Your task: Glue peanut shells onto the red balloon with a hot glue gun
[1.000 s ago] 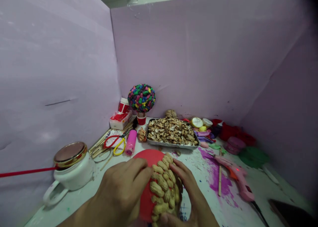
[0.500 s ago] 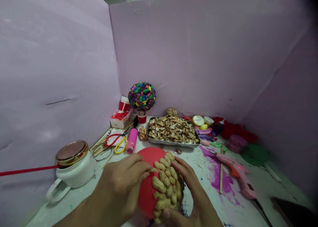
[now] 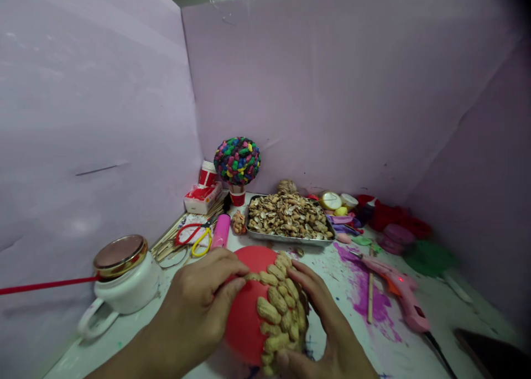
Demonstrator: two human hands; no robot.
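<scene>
A red ball (image 3: 244, 318) with several peanut shells (image 3: 280, 307) stuck on its right side sits low in the middle of the view. My left hand (image 3: 199, 307) grips the ball's left side, its fingertips pinching a peanut shell at the top edge of the shell patch. My right hand (image 3: 327, 323) wraps round the ball's right side, thumb under the shells and fingers lying along them. Both hands are closed on the ball.
A metal tray (image 3: 253, 234) of peanut shells stands behind the ball. A pink glue gun (image 3: 398, 293) lies to the right. A white mug with gold lid (image 3: 122, 279), scissors (image 3: 193, 238), a pink tube (image 3: 221, 232) and a coloured shell ball on a cup (image 3: 237, 163) stand left.
The ball has turned slightly, showing more red on its left. My left fingers have slid up to the top of the shell patch.
</scene>
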